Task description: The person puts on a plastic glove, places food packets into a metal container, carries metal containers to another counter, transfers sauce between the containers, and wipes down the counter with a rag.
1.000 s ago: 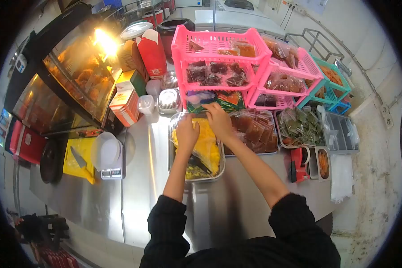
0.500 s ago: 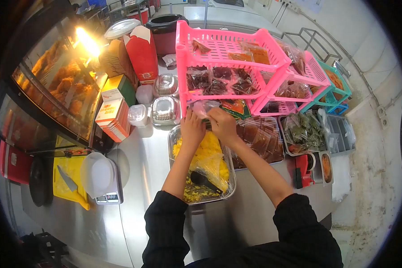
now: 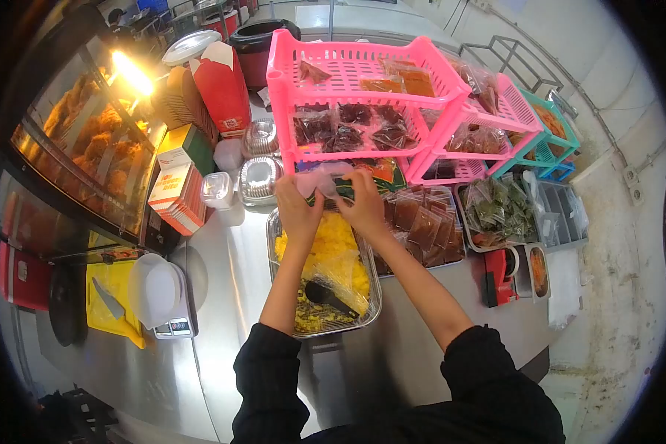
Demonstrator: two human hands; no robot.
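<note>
My left hand (image 3: 299,213) pinches the left side of a thin, clear plastic bag (image 3: 320,180). On its other side, the fingers of my right hand (image 3: 363,204) are closed on the same bag. Both hands are above the far end of a foil-like metal tray (image 3: 378,300) of crumbly yellow food (image 3: 333,248). A black scoop (image 3: 324,294) lies in the tray's near half, and clear film covers part of the food there. Whether the bag holds anything cannot be made out. Just behind my fingers is a green and red packet (image 3: 387,174).
Stacked pink baskets (image 3: 444,92) with sauce sachets stand behind. Right of the tray lie brown sauce sachets (image 3: 424,224), bagged green leaves (image 3: 499,211) and a red tape dispenser (image 3: 500,275). Leftward are clear tubs (image 3: 259,177), a kitchen scale (image 3: 185,325), a knife (image 3: 109,300) and a lit food warmer (image 3: 81,148).
My hands have turned and spread slightly, and the bag now shows wider between my fingers. The whole view has shifted a little, moving the scene leftward.
</note>
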